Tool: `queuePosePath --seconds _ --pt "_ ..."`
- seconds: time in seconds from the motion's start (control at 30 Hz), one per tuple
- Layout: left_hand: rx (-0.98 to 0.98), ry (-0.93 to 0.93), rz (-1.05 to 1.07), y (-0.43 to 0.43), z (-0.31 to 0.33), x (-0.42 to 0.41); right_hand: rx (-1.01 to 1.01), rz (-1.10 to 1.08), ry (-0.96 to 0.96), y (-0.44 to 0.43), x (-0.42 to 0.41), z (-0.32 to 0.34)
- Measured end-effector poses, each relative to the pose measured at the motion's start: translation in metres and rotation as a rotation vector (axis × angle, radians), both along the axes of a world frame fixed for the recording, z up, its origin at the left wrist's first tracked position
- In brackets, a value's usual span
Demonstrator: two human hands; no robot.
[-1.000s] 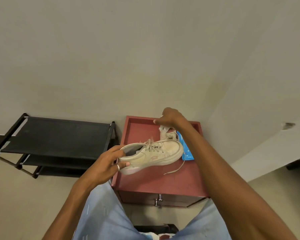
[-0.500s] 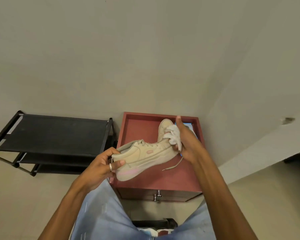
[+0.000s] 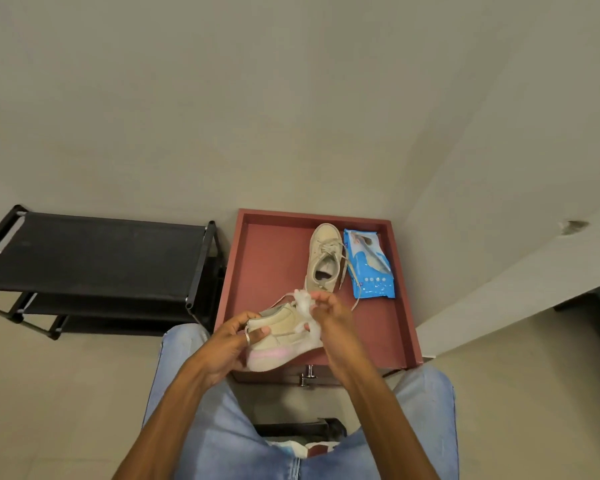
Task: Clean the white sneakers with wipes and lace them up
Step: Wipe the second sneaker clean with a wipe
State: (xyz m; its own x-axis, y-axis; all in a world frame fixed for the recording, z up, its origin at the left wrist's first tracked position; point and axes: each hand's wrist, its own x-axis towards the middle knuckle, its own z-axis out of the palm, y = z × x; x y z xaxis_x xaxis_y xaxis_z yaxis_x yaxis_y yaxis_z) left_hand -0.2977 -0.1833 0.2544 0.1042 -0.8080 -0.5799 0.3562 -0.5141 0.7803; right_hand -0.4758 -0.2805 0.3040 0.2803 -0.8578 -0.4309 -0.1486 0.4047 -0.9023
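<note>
My left hand (image 3: 227, 344) grips the heel of a cream-white sneaker (image 3: 284, 336) with a pink sole edge, held above the front of the red table (image 3: 404, 327). Against the sneaker's upper, my right hand (image 3: 329, 315) pinches a crumpled white wipe (image 3: 303, 301). The second sneaker (image 3: 323, 259) lies on the table behind, toe pointing away, its laces loose. A blue wipes pack (image 3: 369, 265) lies just right of that sneaker.
A black shoe rack (image 3: 94, 258) stands left of the red table against the wall. The table has a raised rim and a drawer handle (image 3: 307, 375) at its front. My knees in blue jeans sit just before it.
Both hands have drawn the sneaker nearer to me and lower. My right hand brought the wipe from the back of the table onto the sneaker's upper. The second sneaker and pack now show fully.
</note>
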Motion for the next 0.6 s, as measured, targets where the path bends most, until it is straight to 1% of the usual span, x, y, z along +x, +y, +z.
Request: queuePosePath --seconds 0.03,0.1,0.13,0.2,0.27,0.33,0.4,0.43,0.5,0.6 --pt "0.01 0.006 0.009 0.001 -0.002 -0.002 -0.127 0.048 0.125 0.007 0.004 -0.004" --pt "0.028 0.02 0.061 0.004 -0.006 -0.005 -0.431 0.129 0.305 0.02 0.014 -0.013" --pt "0.044 0.029 0.091 0.005 -0.009 -0.007 -0.565 0.169 0.354 0.026 0.018 -0.017" --pt "0.104 0.066 0.153 0.007 -0.015 -0.006 -0.724 0.314 0.397 0.04 0.027 -0.026" --pt "0.163 0.122 0.198 0.006 -0.018 -0.005 -0.808 0.517 0.492 0.055 0.035 -0.037" --pt "0.183 0.135 0.226 0.004 -0.019 -0.005 -0.93 0.609 0.628 0.064 0.038 -0.05" --pt "0.195 0.137 0.255 0.004 -0.022 -0.003 -0.996 0.607 0.771 0.068 0.038 -0.051" --pt "0.198 0.144 0.261 0.004 -0.023 -0.001 -1.026 0.59 0.812 0.068 0.037 -0.051" --pt "0.199 0.157 0.259 0.004 -0.024 0.001 -1.043 0.573 0.821 0.064 0.036 -0.05" --pt "0.207 0.174 0.266 0.002 -0.024 0.004 -0.977 0.526 0.829 0.055 0.041 -0.053"
